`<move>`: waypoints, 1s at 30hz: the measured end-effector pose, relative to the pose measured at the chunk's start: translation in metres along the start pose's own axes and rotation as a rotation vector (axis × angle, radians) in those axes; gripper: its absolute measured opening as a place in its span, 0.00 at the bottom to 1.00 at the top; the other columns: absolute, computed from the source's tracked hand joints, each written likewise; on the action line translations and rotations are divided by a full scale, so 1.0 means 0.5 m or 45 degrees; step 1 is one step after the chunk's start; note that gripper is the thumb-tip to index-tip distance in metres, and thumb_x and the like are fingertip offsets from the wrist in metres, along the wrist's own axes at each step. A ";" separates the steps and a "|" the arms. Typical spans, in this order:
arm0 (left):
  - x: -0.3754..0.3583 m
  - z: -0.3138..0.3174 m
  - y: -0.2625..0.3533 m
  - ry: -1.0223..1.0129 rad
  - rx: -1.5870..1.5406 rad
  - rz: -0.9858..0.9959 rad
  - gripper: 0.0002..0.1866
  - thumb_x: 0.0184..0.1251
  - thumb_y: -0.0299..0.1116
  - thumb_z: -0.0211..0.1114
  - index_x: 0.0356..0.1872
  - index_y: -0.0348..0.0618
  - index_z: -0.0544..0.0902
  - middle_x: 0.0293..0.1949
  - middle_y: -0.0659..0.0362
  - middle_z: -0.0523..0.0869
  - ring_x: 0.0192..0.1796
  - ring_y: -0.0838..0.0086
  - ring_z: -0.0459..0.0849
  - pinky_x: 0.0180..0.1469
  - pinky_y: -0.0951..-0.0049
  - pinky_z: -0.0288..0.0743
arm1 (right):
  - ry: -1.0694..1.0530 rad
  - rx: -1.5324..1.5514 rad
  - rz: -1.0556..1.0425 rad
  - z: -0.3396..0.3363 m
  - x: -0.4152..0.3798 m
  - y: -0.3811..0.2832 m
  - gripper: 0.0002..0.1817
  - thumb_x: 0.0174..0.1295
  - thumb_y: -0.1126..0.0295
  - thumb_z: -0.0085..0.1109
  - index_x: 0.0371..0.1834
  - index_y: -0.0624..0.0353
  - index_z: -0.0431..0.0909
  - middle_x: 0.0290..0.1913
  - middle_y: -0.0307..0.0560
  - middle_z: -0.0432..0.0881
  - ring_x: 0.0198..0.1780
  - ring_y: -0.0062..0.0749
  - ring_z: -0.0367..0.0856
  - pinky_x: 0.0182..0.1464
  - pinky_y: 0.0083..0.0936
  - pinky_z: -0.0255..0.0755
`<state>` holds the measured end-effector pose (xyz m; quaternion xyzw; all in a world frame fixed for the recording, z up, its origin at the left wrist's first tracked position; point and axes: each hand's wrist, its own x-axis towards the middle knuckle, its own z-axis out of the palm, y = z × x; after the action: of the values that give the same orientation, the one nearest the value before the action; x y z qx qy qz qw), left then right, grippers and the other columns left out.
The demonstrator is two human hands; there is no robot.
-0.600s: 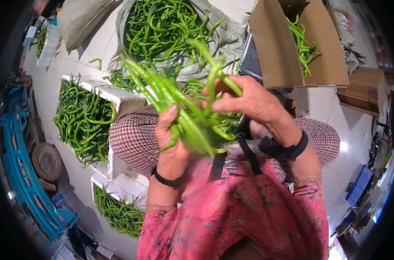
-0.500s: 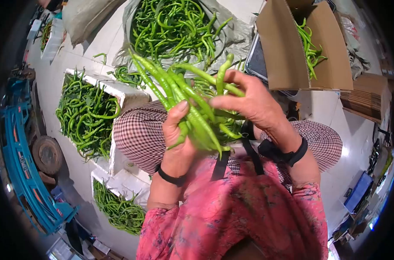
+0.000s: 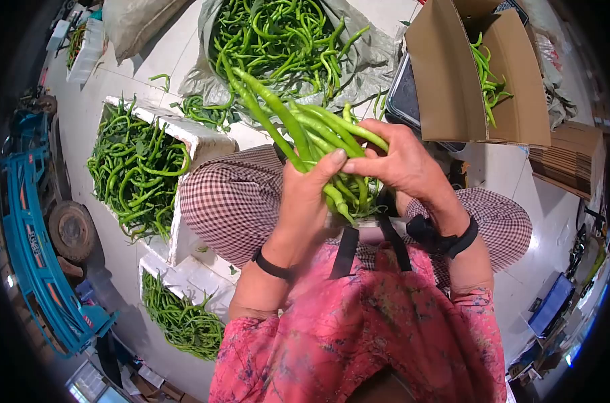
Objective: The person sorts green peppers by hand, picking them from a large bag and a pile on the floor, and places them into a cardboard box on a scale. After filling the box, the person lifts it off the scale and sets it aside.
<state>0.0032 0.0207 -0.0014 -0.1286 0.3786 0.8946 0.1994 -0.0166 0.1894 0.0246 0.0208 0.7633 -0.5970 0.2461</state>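
Observation:
Long green chili peppers [image 3: 276, 109] form a bunch held up in front of my lap. My left hand [image 3: 309, 189] is closed around the lower part of the bunch, its thumb across the peppers. From the other side, my right hand [image 3: 402, 164] grips the bunch's right part, its thumb close to my left thumb. Several pepper tips point down between the hands. Just beyond them, an open grey plastic sack [image 3: 368, 64] full of the same peppers lies on the floor.
On the left stand foam boxes [image 3: 201, 138] of green peppers, and a blue cart [image 3: 26, 235] with a wheel. An open cardboard box [image 3: 446, 74] with some peppers is at upper right, near flattened cardboard [image 3: 565, 158]. A filled sack [image 3: 140, 25] lies at upper left.
My left hand has moved right, bringing its peppers against those in my right hand. The hands are closer together, and the curved pepper no longer sticks up above my right fingers.

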 end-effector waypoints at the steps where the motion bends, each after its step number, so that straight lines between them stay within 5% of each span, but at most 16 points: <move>1: 0.001 -0.001 -0.002 -0.001 0.001 -0.003 0.20 0.63 0.26 0.67 0.55 0.35 0.74 0.47 0.54 0.83 0.46 0.70 0.84 0.50 0.71 0.80 | 0.002 0.002 0.001 -0.005 0.003 0.006 0.20 0.50 0.64 0.71 0.44 0.63 0.80 0.29 0.36 0.78 0.33 0.17 0.74 0.36 0.20 0.69; 9: 0.004 0.004 -0.009 0.078 0.038 -0.030 0.16 0.62 0.27 0.67 0.50 0.37 0.76 0.40 0.58 0.84 0.41 0.74 0.83 0.45 0.74 0.80 | -0.087 0.797 0.084 -0.035 0.026 0.066 0.19 0.62 0.65 0.60 0.51 0.67 0.73 0.38 0.41 0.78 0.42 0.23 0.76 0.44 0.19 0.70; 15: 0.005 -0.003 -0.008 0.170 -0.074 -0.063 0.16 0.66 0.30 0.64 0.52 0.39 0.74 0.39 0.57 0.84 0.38 0.70 0.85 0.41 0.71 0.83 | -0.177 1.411 -0.110 -0.076 0.043 0.113 0.18 0.69 0.67 0.52 0.55 0.69 0.71 0.35 0.45 0.80 0.35 0.25 0.80 0.36 0.18 0.75; 27: 0.022 -0.037 -0.004 0.235 -0.029 0.119 0.11 0.68 0.31 0.63 0.48 0.42 0.75 0.37 0.58 0.84 0.37 0.70 0.84 0.38 0.70 0.82 | -0.076 1.367 -0.102 -0.095 0.020 0.104 0.20 0.68 0.69 0.51 0.58 0.71 0.68 0.40 0.48 0.79 0.35 0.23 0.77 0.42 0.23 0.75; 30: 0.028 -0.033 -0.003 0.247 -0.079 0.137 0.11 0.68 0.32 0.63 0.48 0.42 0.75 0.37 0.58 0.83 0.36 0.71 0.83 0.39 0.71 0.80 | -0.115 0.908 -0.065 -0.066 0.018 0.105 0.23 0.65 0.65 0.57 0.59 0.68 0.69 0.39 0.44 0.79 0.32 0.17 0.71 0.37 0.17 0.69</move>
<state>-0.0073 0.0130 -0.0188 -0.2002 0.3745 0.8987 0.1094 -0.0191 0.2326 -0.0208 0.0600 0.4957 -0.8320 0.2418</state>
